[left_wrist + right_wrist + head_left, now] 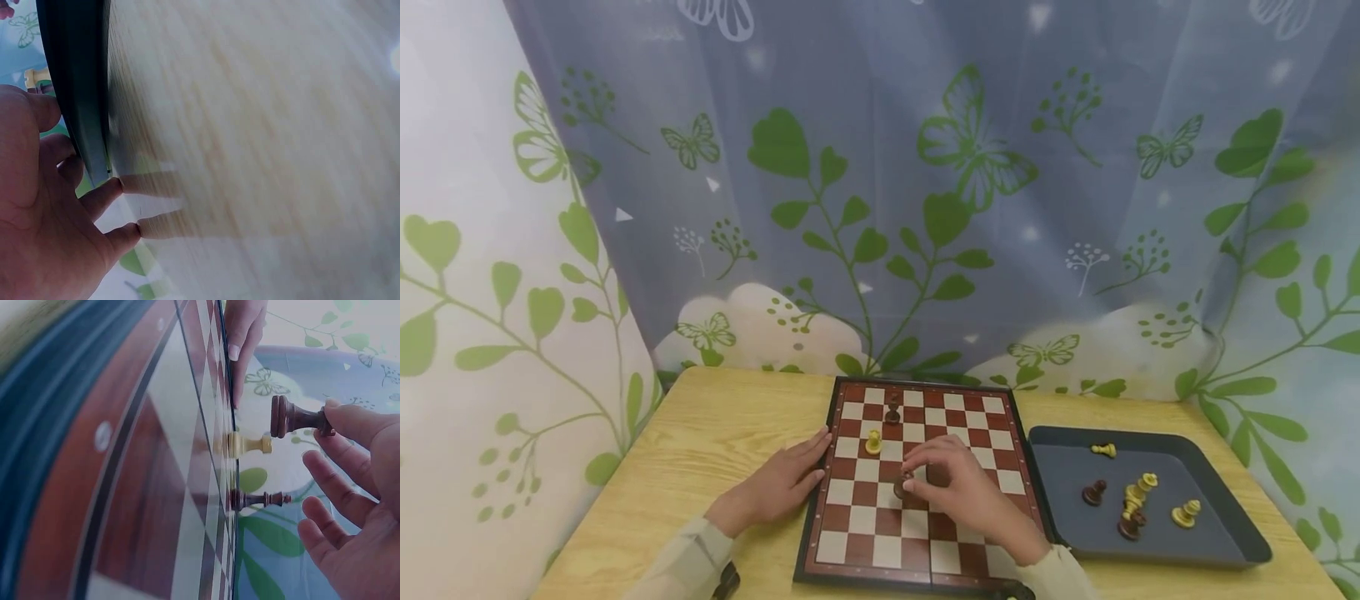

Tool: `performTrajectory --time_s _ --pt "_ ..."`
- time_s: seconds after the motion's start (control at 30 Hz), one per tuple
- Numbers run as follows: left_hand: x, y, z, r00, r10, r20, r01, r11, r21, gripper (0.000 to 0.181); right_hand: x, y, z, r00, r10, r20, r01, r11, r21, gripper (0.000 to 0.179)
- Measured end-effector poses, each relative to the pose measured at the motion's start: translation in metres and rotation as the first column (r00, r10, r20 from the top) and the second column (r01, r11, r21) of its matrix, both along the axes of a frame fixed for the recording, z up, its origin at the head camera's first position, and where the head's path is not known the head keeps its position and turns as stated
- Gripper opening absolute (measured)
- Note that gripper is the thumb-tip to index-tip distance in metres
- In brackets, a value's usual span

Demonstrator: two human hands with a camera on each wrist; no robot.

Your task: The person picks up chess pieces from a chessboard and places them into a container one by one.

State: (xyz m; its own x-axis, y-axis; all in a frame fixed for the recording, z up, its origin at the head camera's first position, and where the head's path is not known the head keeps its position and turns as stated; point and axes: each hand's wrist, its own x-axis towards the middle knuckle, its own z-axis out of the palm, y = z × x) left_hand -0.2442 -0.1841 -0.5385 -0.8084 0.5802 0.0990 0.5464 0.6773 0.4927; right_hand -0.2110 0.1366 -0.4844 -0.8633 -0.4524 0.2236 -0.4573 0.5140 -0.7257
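My right hand [962, 492] pinches a dark brown chess piece [294, 417] by its top between thumb and index finger. The other fingers spread loosely, and the tip of the piece is partly covered. In the right wrist view its base hangs clear above the chessboard [913, 546]. A yellow rook [873, 442] stands upright on the board, with a taller dark chess piece [892, 411] behind it. At the board's left edge rests my left hand [778, 483], fingers extended and fingertips against the dark frame.
To the right of the board is a dark tray [1232, 500] holding several yellow and dark chess pieces, mostly lying down or leaning. The wooden table [737, 408] backs onto a patterned curtain [880, 250] with leaves and butterflies.
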Motion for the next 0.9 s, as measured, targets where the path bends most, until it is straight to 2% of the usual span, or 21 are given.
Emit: performTrajectory --time_s 0.23,0.67,0.9 --pt "-0.001 -0.001 -0.002 1.0 0.005 -0.015 -0.005 1.0 -0.003 0.058 0.003 0.009 0.002 0.999 -0.018 0.026 0.019 1.0 -0.024 0.019" --pt "-0.001 0.0 -0.004 0.999 -0.003 -0.033 0.002 1.0 -0.022 0.058 0.006 0.031 -0.003 0.991 -0.062 -0.119 0.064 0.998 0.008 0.014" --pt "0.0 0.001 -0.002 0.999 -0.001 -0.033 0.0 1.0 -0.027 0.058 0.009 0.049 -0.002 0.988 -0.088 -0.127 0.091 0.996 0.022 0.015"
